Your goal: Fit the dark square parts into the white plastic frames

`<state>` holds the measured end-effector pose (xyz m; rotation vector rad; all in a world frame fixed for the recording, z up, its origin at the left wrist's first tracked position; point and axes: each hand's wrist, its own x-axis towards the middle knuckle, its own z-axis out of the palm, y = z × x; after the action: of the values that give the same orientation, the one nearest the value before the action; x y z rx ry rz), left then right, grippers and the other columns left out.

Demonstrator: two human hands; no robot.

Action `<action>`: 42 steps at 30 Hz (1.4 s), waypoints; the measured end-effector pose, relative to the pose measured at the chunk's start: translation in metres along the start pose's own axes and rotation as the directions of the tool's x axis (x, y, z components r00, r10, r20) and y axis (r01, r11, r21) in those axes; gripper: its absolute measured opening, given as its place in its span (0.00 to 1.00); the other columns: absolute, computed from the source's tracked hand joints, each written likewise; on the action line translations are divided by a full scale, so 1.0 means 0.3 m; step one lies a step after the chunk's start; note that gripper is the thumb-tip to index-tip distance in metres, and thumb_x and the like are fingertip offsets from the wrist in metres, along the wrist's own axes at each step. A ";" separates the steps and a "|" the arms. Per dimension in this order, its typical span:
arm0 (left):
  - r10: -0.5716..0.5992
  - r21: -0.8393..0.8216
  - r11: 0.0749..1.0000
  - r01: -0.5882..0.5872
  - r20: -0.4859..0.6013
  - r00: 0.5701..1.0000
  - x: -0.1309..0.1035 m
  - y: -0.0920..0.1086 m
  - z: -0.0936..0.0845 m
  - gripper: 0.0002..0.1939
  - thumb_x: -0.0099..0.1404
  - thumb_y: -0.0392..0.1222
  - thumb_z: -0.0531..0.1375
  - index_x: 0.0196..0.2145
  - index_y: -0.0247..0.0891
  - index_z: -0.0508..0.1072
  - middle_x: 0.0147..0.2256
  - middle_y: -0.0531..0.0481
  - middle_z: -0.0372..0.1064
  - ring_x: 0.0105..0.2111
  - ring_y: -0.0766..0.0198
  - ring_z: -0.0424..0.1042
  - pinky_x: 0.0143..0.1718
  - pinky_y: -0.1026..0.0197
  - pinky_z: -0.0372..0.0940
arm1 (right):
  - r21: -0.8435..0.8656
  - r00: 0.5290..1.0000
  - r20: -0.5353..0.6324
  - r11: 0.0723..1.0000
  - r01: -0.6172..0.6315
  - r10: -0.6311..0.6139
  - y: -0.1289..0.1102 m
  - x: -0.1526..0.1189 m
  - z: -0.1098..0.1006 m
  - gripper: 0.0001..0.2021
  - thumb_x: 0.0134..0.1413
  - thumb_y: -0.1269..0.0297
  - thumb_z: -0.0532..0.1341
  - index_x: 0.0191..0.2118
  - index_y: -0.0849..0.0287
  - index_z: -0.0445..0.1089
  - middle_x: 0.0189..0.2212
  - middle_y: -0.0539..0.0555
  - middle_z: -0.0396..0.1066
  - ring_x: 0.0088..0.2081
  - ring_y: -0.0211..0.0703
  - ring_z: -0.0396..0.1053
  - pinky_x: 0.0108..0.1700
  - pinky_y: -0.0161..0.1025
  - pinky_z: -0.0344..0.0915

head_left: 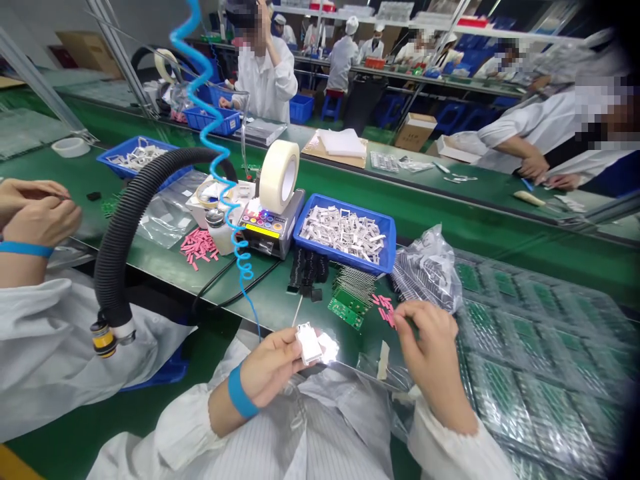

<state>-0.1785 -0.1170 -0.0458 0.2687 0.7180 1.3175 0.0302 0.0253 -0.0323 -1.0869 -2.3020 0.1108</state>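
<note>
My left hand (280,360) grips a white plastic frame (309,343) between thumb and fingers, just over the table's near edge. To the right, my right hand (427,353) has thumb and forefinger pinched together at a small heap of pink pieces (383,309). Whether a piece is between those fingertips is hidden. Beside the heap lies a stack of green circuit boards (347,307). Black parts (309,270) sit in short rows left of the boards. Behind them stands a blue bin (391,243) full of similar white frames (345,233).
Clear trays of green boards (525,347) and a plastic bag of parts (435,267) lie right. A tape dispenser (270,230), a blue coiled hose (213,123) and a black flexible duct (117,247) stand left. A co-worker's hands (40,213) work at far left.
</note>
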 end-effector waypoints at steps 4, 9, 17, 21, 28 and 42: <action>0.025 0.045 0.999 -0.026 0.027 0.999 -0.001 0.004 0.009 0.20 0.51 0.48 0.66 0.40 0.36 0.76 0.33 0.46 0.75 0.36 0.61 0.71 0.44 0.58 0.58 | 0.185 0.930 0.105 0.926 0.328 -0.351 -0.199 0.000 -0.084 0.06 0.59 0.67 0.52 0.31 0.53 0.64 0.29 0.49 0.68 0.36 0.44 0.62 0.55 0.56 0.42; 0.062 0.091 0.994 -0.066 0.042 0.997 -0.006 0.013 0.017 0.20 0.50 0.50 0.66 0.39 0.36 0.77 0.32 0.46 0.74 0.33 0.61 0.68 0.39 0.59 0.57 | 0.141 0.888 0.138 0.897 0.420 -0.438 -0.299 0.010 -0.058 0.08 0.58 0.70 0.52 0.30 0.55 0.66 0.28 0.49 0.70 0.37 0.44 0.61 0.58 0.63 0.35; 0.076 0.065 0.995 -0.079 0.054 0.996 -0.008 0.017 0.003 0.16 0.49 0.48 0.68 0.33 0.35 0.77 0.26 0.51 0.69 0.29 0.66 0.65 0.35 0.62 0.56 | 0.286 0.880 0.124 0.866 0.411 -0.459 -0.345 0.017 -0.015 0.09 0.57 0.70 0.54 0.28 0.56 0.67 0.28 0.49 0.69 0.37 0.44 0.61 0.58 0.64 0.39; 0.091 -0.027 0.995 -0.091 0.006 0.996 -0.016 0.020 -0.013 0.18 0.47 0.48 0.69 0.35 0.37 0.77 0.29 0.50 0.72 0.30 0.66 0.67 0.37 0.61 0.58 | 0.442 0.943 0.012 0.848 0.293 -0.332 -0.362 -0.002 0.044 0.07 0.56 0.68 0.58 0.28 0.54 0.70 0.27 0.49 0.67 0.35 0.42 0.64 0.54 0.58 0.50; 0.115 -0.158 0.980 -0.123 -0.062 0.991 -0.038 0.019 -0.046 0.19 0.48 0.47 0.68 0.39 0.44 0.75 0.39 0.49 0.73 0.43 0.58 0.68 0.48 0.52 0.60 | 0.452 0.983 -0.058 0.873 0.181 -0.174 -0.366 -0.043 0.112 0.20 0.55 0.46 0.54 0.46 0.51 0.69 0.43 0.56 0.66 0.43 0.50 0.66 0.52 0.59 0.52; 0.550 0.637 0.640 -0.430 0.011 0.835 -0.067 0.113 -0.063 0.25 0.53 0.38 0.65 0.50 0.49 0.70 0.57 0.47 0.62 0.59 0.49 0.54 0.59 0.47 0.45 | 0.298 0.970 -0.106 0.924 0.241 -0.219 -0.416 0.012 0.107 0.07 0.42 0.65 0.62 0.32 0.53 0.68 0.28 0.49 0.69 0.35 0.47 0.63 0.52 0.59 0.48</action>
<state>-0.2182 -0.1311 -0.0344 0.9492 1.3057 1.6039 -0.0738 -0.0495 -0.0183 -0.6475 -2.2350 0.3229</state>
